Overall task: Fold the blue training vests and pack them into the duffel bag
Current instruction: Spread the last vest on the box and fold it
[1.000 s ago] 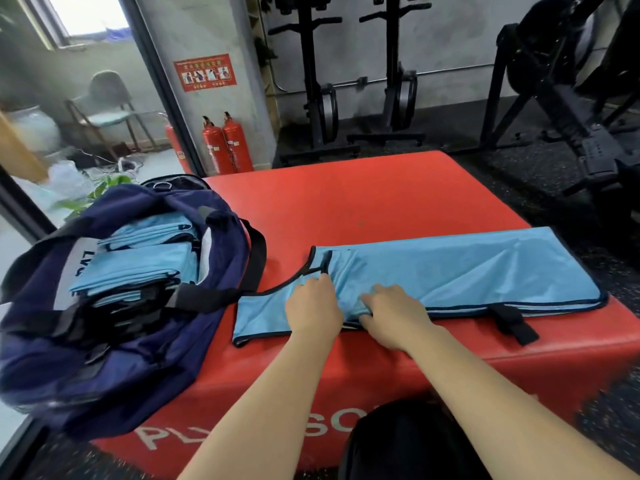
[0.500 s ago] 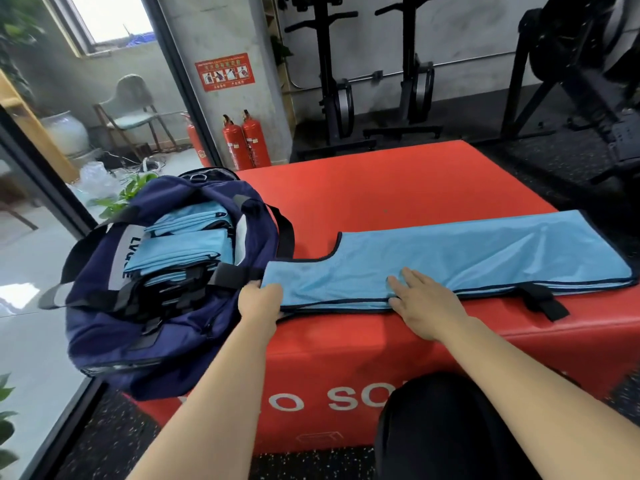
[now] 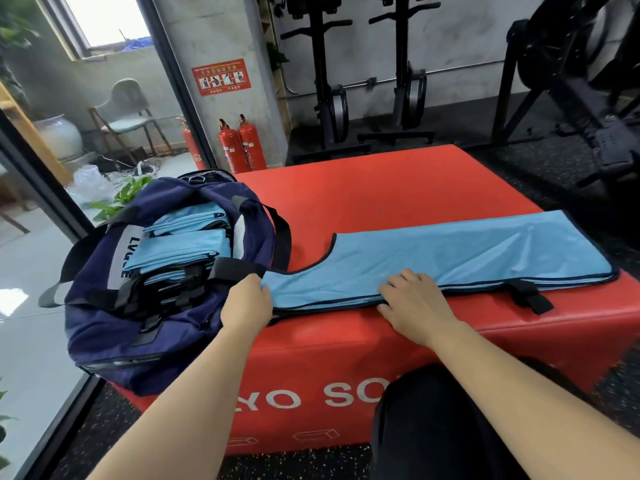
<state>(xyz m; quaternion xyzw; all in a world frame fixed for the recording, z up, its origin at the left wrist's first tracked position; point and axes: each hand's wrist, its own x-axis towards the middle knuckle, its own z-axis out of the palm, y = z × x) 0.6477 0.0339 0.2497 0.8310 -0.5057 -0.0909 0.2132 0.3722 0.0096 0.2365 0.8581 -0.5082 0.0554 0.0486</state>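
Hands have parted: left hand [image 3: 246, 304] pinches the vest [image 3: 450, 254] end, right hand [image 3: 415, 303] presses flat beside it; cross-fold likely next.

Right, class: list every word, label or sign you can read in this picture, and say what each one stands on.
"LV", then creased letters ending in "E": grey stripe on the navy fabric duffel bag.
"YO SO", cut off at both ends: front of the red padded box.
Red wall sign: too small to read.
Labels on the red fire extinguishers: too blurred.
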